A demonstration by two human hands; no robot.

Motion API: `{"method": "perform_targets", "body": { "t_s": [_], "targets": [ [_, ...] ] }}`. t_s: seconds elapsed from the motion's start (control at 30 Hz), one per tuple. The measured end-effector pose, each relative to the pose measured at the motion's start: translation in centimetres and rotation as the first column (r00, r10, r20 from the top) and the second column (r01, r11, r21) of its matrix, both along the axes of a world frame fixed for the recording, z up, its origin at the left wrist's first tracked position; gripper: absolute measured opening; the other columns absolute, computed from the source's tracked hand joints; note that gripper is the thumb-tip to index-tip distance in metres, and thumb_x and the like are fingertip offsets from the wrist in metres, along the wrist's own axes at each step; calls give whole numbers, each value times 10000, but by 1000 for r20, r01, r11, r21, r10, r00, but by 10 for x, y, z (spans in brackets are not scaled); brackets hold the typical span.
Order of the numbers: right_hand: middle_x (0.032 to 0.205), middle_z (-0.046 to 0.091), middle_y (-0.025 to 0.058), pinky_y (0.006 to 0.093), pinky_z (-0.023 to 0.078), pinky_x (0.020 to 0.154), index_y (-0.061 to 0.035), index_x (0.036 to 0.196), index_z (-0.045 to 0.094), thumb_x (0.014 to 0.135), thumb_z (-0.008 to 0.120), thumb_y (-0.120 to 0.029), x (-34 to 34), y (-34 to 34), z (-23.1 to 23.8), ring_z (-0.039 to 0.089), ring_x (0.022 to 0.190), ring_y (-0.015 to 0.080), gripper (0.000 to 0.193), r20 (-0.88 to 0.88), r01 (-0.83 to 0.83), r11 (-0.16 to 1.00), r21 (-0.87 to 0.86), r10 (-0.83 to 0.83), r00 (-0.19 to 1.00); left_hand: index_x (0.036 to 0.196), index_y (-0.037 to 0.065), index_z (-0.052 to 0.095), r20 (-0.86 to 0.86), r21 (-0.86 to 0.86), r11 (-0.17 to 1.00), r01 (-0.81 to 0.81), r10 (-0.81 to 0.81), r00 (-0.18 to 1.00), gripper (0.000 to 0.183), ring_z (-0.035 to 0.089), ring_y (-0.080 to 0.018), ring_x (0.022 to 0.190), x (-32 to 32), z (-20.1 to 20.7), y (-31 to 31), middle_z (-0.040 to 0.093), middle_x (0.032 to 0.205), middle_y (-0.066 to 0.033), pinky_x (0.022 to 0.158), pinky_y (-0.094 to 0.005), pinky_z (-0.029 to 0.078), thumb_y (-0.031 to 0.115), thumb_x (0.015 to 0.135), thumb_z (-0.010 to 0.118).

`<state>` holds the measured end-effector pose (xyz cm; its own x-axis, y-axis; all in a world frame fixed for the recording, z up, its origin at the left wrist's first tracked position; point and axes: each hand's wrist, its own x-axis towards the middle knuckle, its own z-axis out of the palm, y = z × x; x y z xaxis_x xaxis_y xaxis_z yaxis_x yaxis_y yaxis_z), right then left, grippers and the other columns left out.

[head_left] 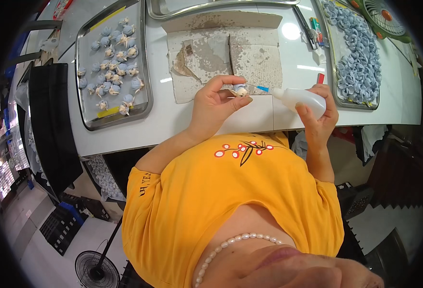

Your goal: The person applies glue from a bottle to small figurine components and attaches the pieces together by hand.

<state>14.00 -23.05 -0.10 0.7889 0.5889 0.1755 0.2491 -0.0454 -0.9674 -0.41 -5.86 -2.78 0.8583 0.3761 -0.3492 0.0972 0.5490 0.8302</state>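
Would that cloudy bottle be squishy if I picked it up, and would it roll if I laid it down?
The cloudy bottle would probably squeeze in a bit, since it looks like milky plastic. It's likely light, as the right hand holds it alone. Laid on its side, it might roll, because its body looks rounded.

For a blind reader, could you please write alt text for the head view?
The left hand holds a small blue-and-cream piece; the right hand points a blue-tipped bottle toward it, over a white table between trays.
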Motion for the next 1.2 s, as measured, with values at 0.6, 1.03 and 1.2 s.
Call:
{"method": "perform_targets", "body": {
  "t_s": [0.6,1.03,1.2],
  "targets": [
    [710,511,33,300,365,688,-27,787,608,579,817,-136,-6,18,14,436,763,200,314,390,-30,974,-225,118,913,1118,0,528,44,130,991,-29,23,999,362,599,-92,826,-5,-2,3,635,926,-77,757,-213,498,-31,785,665],
    [702,509,33,293,357,685,-19,767,597,597,798,-105,-2,13,11,436,745,188,278,369,13,983,-186,57,928,1126,-36,499,22,-19,999,-34,35,999,369,638,-173,902,-3,4,4,614,995,-122,785,-242,504,17,800,664],
    [704,515,29,292,357,679,-17,764,596,601,797,-109,-3,15,13,432,746,187,275,371,1,975,-221,83,925,1126,-29,502,34,-21,999,-24,25,999,370,635,-175,914,-4,4,4,611,1000,-120,795,-249,498,21,799,667]
  ]
}}
